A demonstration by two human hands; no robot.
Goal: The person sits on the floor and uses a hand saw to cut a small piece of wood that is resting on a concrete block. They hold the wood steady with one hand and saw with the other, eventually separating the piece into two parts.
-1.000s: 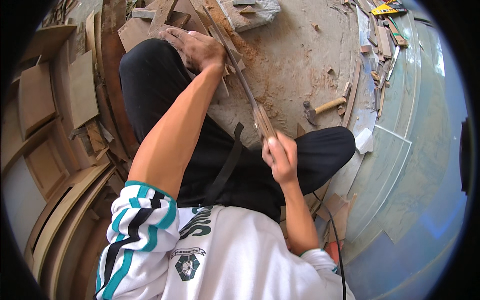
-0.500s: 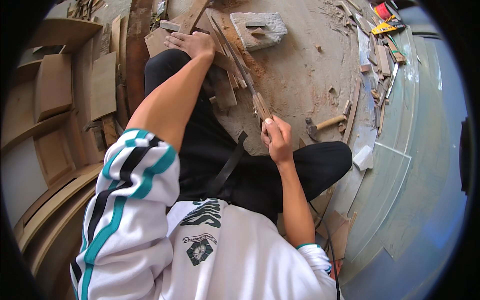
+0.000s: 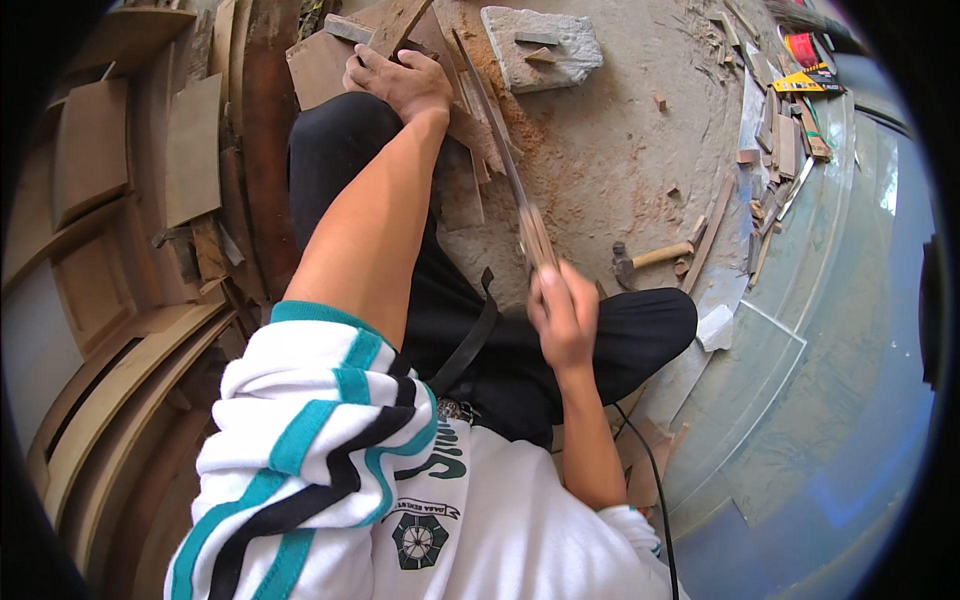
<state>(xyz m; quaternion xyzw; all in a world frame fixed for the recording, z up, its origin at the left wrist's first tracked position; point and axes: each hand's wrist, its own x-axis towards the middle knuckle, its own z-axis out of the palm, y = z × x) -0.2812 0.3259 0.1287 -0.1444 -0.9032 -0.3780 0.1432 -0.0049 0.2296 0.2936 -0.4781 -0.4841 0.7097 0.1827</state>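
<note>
My left hand (image 3: 405, 85), fingers bent, grips a wooden strip (image 3: 402, 28) and presses down on the wood pieces beside my raised knee. Under it, a narrow length of wood (image 3: 472, 132) sticks out to the right. My right hand (image 3: 565, 315) is closed round the wooden handle (image 3: 537, 238) of a saw. Seen almost edge-on, its long dark blade (image 3: 492, 115) points away from me and runs past the end of that wood. Whether the teeth touch the wood, I cannot tell. Beneath lies a flat brown board (image 3: 312, 75).
A pale stone block (image 3: 540, 50) bearing small wood bits stands beyond the blade. Reddish sawdust (image 3: 522, 130) covers the floor nearby. A hammer (image 3: 655, 255) lies right of my hand. Offcuts (image 3: 785, 140) and glass sheets (image 3: 790, 260) line the right, curved wooden furniture parts (image 3: 130, 375) the left.
My right hand has pulled the saw back toward my body; the handle is blurred. The left hand's fingers are more bent over the wood. The whole view has shifted slightly.
</note>
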